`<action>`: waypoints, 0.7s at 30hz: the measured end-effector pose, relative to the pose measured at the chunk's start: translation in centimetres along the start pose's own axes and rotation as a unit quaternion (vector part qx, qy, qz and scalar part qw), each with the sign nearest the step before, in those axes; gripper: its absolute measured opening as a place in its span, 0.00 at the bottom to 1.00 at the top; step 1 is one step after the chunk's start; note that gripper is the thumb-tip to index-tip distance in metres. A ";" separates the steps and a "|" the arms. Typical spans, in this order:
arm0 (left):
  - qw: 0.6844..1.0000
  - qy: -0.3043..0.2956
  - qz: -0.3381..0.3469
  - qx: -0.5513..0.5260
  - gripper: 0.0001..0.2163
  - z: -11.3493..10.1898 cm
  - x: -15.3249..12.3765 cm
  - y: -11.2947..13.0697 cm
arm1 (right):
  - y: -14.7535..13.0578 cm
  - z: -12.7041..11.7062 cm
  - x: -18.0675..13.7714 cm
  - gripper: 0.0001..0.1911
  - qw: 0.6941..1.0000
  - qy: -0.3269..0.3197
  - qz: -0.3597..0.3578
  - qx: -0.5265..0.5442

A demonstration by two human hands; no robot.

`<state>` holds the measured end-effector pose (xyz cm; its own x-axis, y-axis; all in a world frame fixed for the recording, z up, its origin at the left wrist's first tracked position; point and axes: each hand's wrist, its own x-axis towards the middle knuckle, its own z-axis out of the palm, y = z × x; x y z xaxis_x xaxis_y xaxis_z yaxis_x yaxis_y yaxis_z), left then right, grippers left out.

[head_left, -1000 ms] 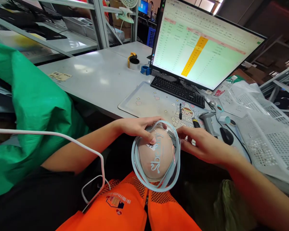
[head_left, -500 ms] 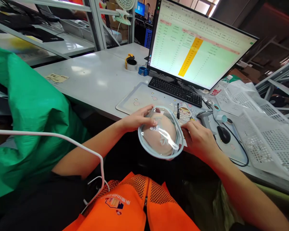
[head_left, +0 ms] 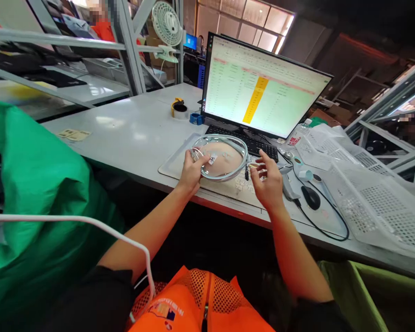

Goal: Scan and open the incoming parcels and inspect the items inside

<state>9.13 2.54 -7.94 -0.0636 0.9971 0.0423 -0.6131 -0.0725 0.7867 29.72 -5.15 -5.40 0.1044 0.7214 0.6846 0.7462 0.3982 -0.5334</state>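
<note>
My left hand (head_left: 191, 174) grips the left rim of a clear plastic domed package (head_left: 233, 169), its thumb on top beside a small white label (head_left: 212, 159). A rounded beige item (head_left: 223, 154) shows through the plastic; its kind I cannot make out. The package is held tilted over the near part of a patterned desk mat (head_left: 174, 163). Just right of the package, my right hand (head_left: 270, 184) is apart from it, fingers loosely bent and spread, holding nothing. A black pen (head_left: 246, 173) lies between the package and that hand.
Behind the package are a keyboard (head_left: 268, 150) and a monitor (head_left: 235, 87). To the right lie a handheld scanner (head_left: 289, 186), a mouse (head_left: 310, 197) and white perforated baskets (head_left: 383, 203). Tape rolls (head_left: 180, 110) sit at the back; a green bag (head_left: 51, 184) hangs at left.
The package has moved up and away from my body, over the desk mat, and tilted flatter. My right hand has let go of its right edge, and its fingers have spread.
</note>
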 end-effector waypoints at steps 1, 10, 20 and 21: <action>1.000 0.000 -0.003 -0.004 0.30 0.0 -0.3 0.0 | 0.7 -0.6 1.0 0.25 0.999 -0.035 0.000 0.026; 0.999 0.016 -0.033 -0.001 0.30 -0.1 -1.1 -1.2 | 2.2 -0.2 1.3 0.11 0.993 -0.082 -0.009 -0.090; 0.985 0.164 0.035 -0.035 0.19 1.0 2.0 -5.9 | -1.7 5.9 -2.2 0.07 0.929 -0.158 0.020 -0.335; 0.982 0.181 0.033 -0.037 0.19 1.1 2.2 -6.4 | -1.9 6.4 -2.3 0.07 0.928 -0.158 0.034 -0.336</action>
<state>13.75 5.23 -12.23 -0.3728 0.9172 -0.1408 -0.6528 -0.1514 0.7422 23.83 -3.91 -9.15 0.0482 0.9045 0.4237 0.9975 -0.0219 -0.0668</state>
